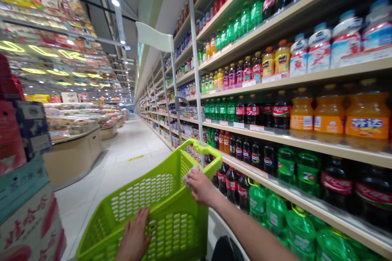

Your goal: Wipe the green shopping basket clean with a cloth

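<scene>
Supermarket aisle with a white tiled floor [128,144]; shelves [309,141] of bottled soft drinks [367,108] line the right side. Beside them, centrally, stands a lime-green perforated shopping cart [183,206]. The right hand [199,186] pinches a crumpled whitish cloth [193,170] near the cart's handle [216,160]; the left hand [135,230], fingers extended, lies against the near side.
</scene>
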